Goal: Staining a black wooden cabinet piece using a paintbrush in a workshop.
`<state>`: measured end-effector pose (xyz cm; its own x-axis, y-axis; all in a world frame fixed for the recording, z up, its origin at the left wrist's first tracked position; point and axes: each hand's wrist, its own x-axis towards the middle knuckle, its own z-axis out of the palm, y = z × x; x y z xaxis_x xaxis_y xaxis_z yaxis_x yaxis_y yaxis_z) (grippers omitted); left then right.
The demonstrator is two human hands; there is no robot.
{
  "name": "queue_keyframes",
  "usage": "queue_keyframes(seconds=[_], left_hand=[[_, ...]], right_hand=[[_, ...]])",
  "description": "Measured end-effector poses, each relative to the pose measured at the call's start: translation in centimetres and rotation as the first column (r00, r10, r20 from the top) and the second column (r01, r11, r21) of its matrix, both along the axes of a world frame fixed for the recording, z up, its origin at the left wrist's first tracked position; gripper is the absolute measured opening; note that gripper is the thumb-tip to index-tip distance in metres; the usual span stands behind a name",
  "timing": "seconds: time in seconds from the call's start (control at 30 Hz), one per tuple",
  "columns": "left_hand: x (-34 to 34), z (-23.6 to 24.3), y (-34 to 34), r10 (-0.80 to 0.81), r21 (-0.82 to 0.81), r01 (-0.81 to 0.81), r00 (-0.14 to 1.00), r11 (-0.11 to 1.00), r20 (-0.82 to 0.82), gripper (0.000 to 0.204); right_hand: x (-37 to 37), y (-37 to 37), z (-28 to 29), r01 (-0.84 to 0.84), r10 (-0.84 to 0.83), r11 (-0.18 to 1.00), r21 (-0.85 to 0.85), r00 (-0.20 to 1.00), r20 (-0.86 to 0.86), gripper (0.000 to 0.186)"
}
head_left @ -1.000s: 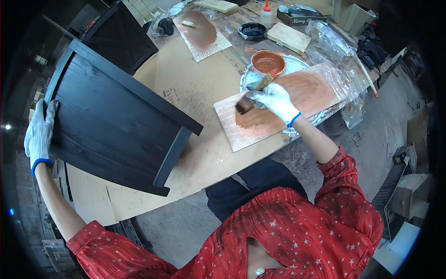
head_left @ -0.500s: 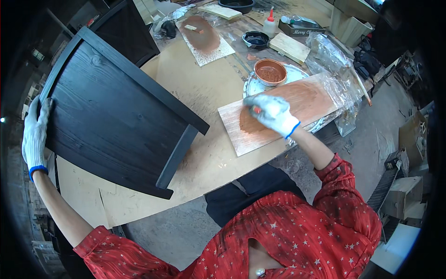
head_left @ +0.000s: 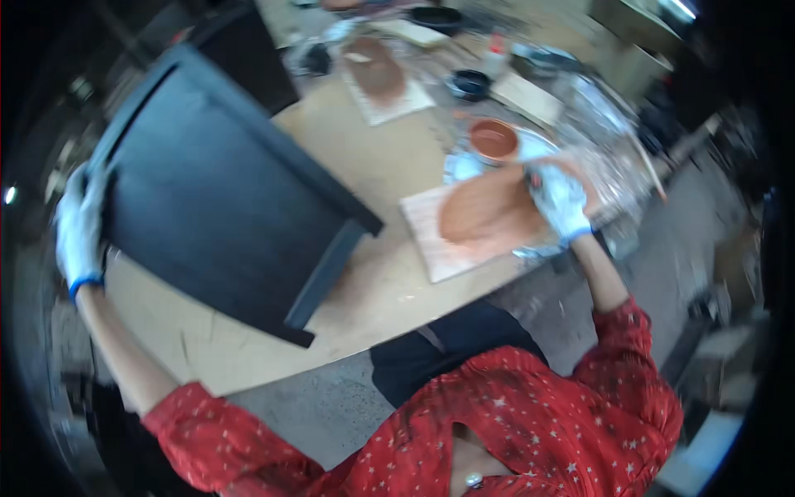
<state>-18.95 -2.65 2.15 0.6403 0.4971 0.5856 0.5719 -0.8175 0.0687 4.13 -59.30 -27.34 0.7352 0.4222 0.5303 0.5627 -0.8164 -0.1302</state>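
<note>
A black-painted wooden panel (head_left: 219,190) with raised frame strips stands tilted at the left of the table. My left hand (head_left: 81,219), in a white knit glove with a blue cuff, grips its left edge. My right hand (head_left: 559,199), gloved the same way, is closed over the right part of a pale board (head_left: 421,217) with a brown stained patch. Something small and dark shows at its fingers, too blurred to name. Just beyond the board, a brown bowl (head_left: 493,141) sits on a white tray (head_left: 537,146).
A second stained board (head_left: 389,106) lies farther back. Near it are a black bowl (head_left: 469,85), a bottle with a red tip (head_left: 495,56) and a light wooden block (head_left: 525,98). Clear plastic sheeting (head_left: 609,182) bunches at the right. Another dark panel (head_left: 248,62) stands behind mine.
My right hand has swept from the stained patch's left end to the right across the board. My left hand keeps its hold on the panel. The whole view has shifted slightly and blurred.
</note>
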Motion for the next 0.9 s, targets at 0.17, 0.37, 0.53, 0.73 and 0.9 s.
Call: queue_keyframes(seconds=[0.17,0.37,0.53,0.73,0.9], left_hand=[[2.9,-1.8,-2.0,-0.118,0.049,0.112,0.984,0.993,0.136,0.057],[1.2,-3.2,-1.4,-0.008,-0.203,0.079,0.944,0.976,0.329,0.064],[1.4,-4.2,-0.5,-0.016,-0.214,0.138,0.872,0.967,0.489,0.05],[1.2,-6.3,-0.1,-0.111,0.025,0.121,0.779,0.992,0.618,0.037],[1.3,-6.5,-4.2,0.534,0.386,-0.455,0.837,0.802,-0.123,0.024]], right_hand=[[-6.2,7.3,5.4,-0.199,0.553,0.781,0.592,0.661,-0.507,0.025],[-6.7,16.6,16.8,-0.382,0.909,0.417,0.825,0.207,-0.363,0.04],[-7.5,26.0,18.7,-0.445,0.872,0.249,0.86,-0.284,-0.399,0.038],[-8.4,31.7,20.9,-0.874,0.715,0.159,0.459,-0.219,-0.664,0.034],[-6.3,36.4,26.2,-0.862,0.859,0.028,0.505,-0.238,-0.454,0.034]])
